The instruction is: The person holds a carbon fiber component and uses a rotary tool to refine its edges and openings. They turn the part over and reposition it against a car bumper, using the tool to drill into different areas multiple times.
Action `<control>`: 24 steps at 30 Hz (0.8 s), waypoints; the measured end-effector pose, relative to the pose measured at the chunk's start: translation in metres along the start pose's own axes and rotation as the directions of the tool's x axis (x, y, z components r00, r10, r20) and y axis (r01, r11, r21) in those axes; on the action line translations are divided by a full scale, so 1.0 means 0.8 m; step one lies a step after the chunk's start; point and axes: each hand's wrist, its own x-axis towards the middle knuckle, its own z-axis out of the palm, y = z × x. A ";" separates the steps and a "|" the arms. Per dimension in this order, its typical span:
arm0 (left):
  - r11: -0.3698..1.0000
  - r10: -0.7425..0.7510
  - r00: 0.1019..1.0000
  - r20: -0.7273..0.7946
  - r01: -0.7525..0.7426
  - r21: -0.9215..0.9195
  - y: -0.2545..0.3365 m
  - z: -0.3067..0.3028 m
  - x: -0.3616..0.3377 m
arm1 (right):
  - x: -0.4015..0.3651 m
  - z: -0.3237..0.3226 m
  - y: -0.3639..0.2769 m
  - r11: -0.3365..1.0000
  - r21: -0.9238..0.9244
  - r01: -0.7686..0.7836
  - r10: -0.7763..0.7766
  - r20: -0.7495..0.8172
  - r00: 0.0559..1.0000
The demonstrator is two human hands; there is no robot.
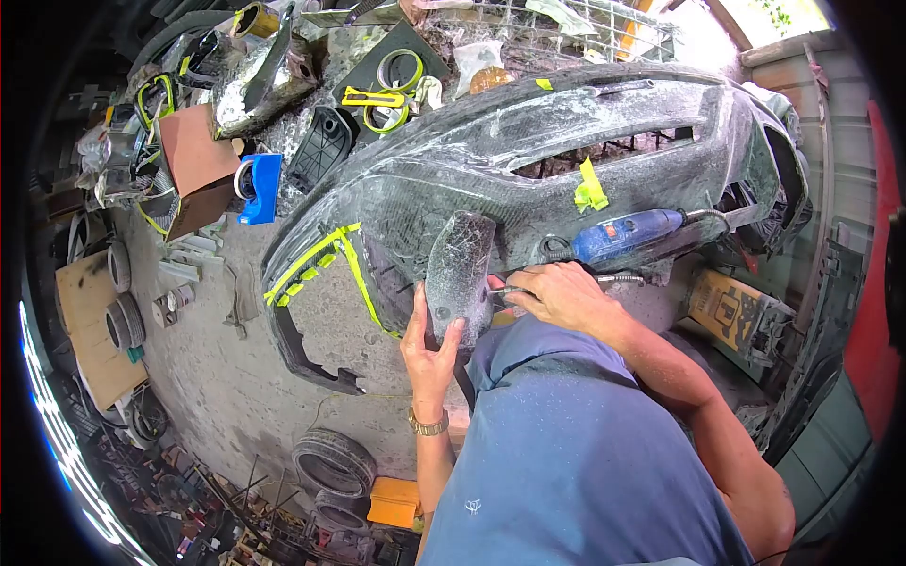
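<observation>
My left hand [434,344] grips the lower end of a dusty dark curved part [461,269], thumb on its face and fingers along its edge. My right hand [557,294] is closed around a thin metal tool [510,290], whose tip reaches the part's right edge. Beyond my hands lies a large dust-covered dark bumper [406,198] with yellow-green tape [354,274] along its left opening. On the bumper, just above my right hand, rests a blue power tool [628,236]. A crumpled piece of yellow tape [591,189] sticks to the bumper.
A blue tape dispenser [260,189], tape rolls [400,71], a yellow cutter [374,97] and brown cardboard [196,151] lie at the upper left. Tyres [333,462] and an orange box [394,502] are on the floor below. A cardboard box [736,311] stands at right.
</observation>
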 end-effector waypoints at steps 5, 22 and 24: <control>1.000 -0.019 1.000 -0.001 0.019 -0.011 0.000 0.000 -0.001 | 0.000 0.002 -0.004 1.000 -0.009 0.002 -0.003 -0.012 1.000; 1.000 0.015 1.000 -0.018 -0.015 -0.025 -0.004 0.001 -0.001 | -0.001 0.004 0.001 1.000 0.029 0.001 0.000 -0.013 1.000; 0.999 0.015 1.000 -0.018 -0.015 -0.037 -0.002 0.002 -0.001 | -0.001 0.004 0.001 0.999 0.039 0.002 -0.002 -0.001 1.000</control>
